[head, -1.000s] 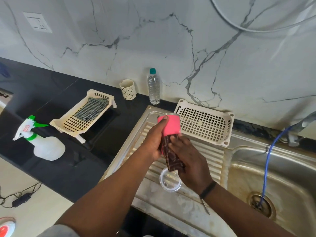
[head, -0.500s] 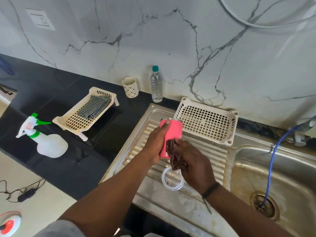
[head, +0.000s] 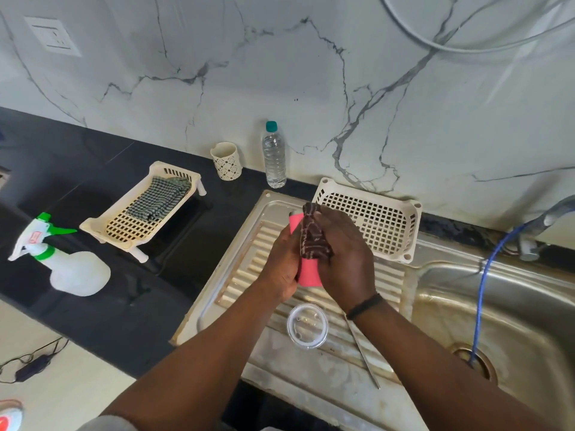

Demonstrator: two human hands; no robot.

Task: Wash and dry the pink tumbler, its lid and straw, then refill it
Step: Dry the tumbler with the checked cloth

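Hands are both busy over the drainboard [head: 249, 262]: left hand [head: 284, 269] wraps the pink tumbler [head: 308, 276], right hand [head: 345, 256] presses a dark cloth [head: 312, 236] on it (lid [head: 307, 325] and straw [head: 362, 351] lie just below, near the front edge).

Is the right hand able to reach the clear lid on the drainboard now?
Probably yes, but not at once. The lid lies bare on the drainboard just below the right hand, nothing covering it. That hand grips the brown cloth against the pink tumbler.
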